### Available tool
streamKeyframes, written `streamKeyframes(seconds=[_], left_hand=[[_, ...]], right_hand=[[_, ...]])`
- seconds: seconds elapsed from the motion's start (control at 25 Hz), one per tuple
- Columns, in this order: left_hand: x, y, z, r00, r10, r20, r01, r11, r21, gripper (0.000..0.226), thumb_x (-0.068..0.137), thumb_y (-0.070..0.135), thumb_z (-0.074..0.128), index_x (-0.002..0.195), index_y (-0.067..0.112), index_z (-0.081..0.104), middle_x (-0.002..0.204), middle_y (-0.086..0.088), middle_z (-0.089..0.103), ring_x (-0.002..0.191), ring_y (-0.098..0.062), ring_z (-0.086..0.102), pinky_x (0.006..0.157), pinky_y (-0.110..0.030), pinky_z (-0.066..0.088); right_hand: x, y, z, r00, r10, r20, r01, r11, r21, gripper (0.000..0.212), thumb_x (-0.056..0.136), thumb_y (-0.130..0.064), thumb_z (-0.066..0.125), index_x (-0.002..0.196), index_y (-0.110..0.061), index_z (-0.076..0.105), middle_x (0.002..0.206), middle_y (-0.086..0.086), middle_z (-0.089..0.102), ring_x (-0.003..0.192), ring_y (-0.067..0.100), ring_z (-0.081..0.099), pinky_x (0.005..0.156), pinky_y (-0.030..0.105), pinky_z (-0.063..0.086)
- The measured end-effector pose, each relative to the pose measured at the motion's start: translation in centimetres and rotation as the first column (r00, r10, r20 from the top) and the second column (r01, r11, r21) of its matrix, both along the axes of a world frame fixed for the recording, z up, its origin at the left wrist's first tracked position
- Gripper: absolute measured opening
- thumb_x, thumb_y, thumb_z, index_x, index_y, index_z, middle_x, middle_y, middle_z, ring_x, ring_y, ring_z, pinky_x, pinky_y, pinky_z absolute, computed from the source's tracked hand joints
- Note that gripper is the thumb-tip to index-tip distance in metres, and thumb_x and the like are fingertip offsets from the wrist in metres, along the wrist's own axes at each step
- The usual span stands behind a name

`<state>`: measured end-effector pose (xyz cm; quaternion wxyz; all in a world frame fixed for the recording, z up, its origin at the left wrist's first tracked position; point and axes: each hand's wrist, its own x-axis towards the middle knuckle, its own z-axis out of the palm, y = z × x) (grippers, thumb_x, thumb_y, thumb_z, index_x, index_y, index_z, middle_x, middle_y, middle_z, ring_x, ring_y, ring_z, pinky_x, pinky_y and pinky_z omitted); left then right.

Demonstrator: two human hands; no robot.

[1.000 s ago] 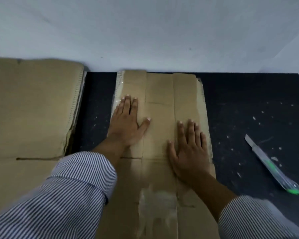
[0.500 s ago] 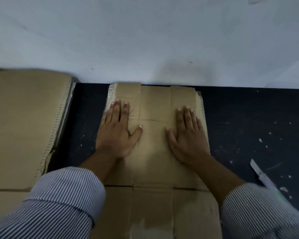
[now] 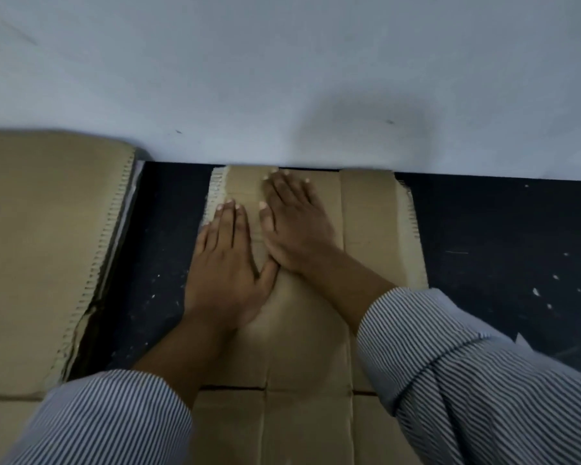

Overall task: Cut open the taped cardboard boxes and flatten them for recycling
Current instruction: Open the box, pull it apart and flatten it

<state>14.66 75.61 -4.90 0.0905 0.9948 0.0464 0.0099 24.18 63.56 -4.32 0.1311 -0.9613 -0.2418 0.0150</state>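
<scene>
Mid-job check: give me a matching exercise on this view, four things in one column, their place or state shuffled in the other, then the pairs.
Things:
1. left hand
2. right hand
3. left cardboard
4. dark surface

Places or states:
A. speckled with pale flecks
B. flat on the middle box, fingertips near its far edge
C. lies apart, across a dark gap from the hands
D. flat on the middle box, along its left edge

Pairs: 1-D; 2-B; 3-C; 4-A

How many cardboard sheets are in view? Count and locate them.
2. Left sheet: far left by the wall. Central sheet: under the left hand and right hand. Others may be hidden.
</scene>
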Motion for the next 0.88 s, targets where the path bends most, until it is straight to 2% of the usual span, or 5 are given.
streamKeyframes(seconds=[0.16, 0.32, 0.56, 0.72, 0.88], left_hand=[[-0.1, 0.0, -0.2, 1.000, 0.027, 0.012, -0.026, 0.999, -0.019, 0.086, 0.096, 0.061, 0.023, 0.160, 0.006, 0.005, 0.167, -0.013, 0.007, 0.155, -0.020, 0.004, 0.126, -0.042, 0.010], [0.0, 0.2, -0.1, 1.000, 0.028, -0.004, -0.028, 1.000, -0.014, 0.089, 0.094, 0.065, 0.021, 0.160, 0.008, 0.003, 0.168, -0.009, 0.002, 0.155, -0.018, 0.001, 0.126, -0.038, 0.007], [-0.1, 0.3, 0.2, 0.999, 0.027, -0.021, -0.028, 0.999, -0.019, 0.090, 0.094, 0.068, 0.021, 0.160, 0.011, -0.001, 0.169, -0.007, -0.001, 0.155, -0.018, 0.000, 0.125, -0.037, 0.005], [0.2, 0.2, 0.1, 0.999, 0.039, -0.023, -0.040, 0.999, -0.018, 0.090, 0.093, 0.068, 0.023, 0.160, 0.010, 0.002, 0.168, -0.008, 0.002, 0.155, -0.020, 0.002, 0.125, -0.038, 0.006], [0.3, 0.2, 0.2, 0.998, 0.021, -0.055, -0.020, 0.999, 0.025, 0.092, 0.091, 0.069, 0.020, 0.160, 0.009, 0.005, 0.168, -0.010, 0.004, 0.154, -0.024, 0.005, 0.124, -0.039, 0.006]], right_hand=[[3.7, 2.8, 0.0, 0.974, 0.224, -0.041, -0.219, 0.970, 0.105, 0.049, 0.108, -0.029, 0.030, 0.151, -0.012, 0.041, 0.159, 0.006, 0.037, 0.149, 0.017, 0.027, 0.122, 0.029, 0.009], [4.9, 2.5, 0.1, 0.963, 0.236, -0.127, -0.200, 0.949, 0.245, 0.049, 0.107, -0.031, 0.031, 0.148, -0.010, 0.047, 0.156, 0.005, 0.043, 0.146, 0.015, 0.034, 0.120, 0.022, 0.013], [3.1, -8.1, -0.7, 0.998, -0.060, -0.023, 0.063, 0.982, 0.181, 0.056, 0.103, -0.038, 0.029, 0.151, -0.012, 0.042, 0.158, 0.007, 0.040, 0.147, 0.019, 0.032, 0.122, 0.027, 0.016], [-2.0, -12.0, -0.2, 0.921, -0.385, -0.065, 0.385, 0.923, -0.009, 0.070, 0.103, -0.051, 0.019, 0.160, -0.011, 0.009, 0.168, 0.007, 0.007, 0.155, 0.017, 0.002, 0.125, 0.034, 0.002], [-9.6, -11.8, 0.1, 0.917, -0.387, -0.097, 0.380, 0.921, -0.084, 0.073, 0.102, -0.054, 0.011, 0.159, -0.011, -0.008, 0.167, 0.007, -0.010, 0.153, 0.016, -0.015, 0.126, 0.038, -0.003]])
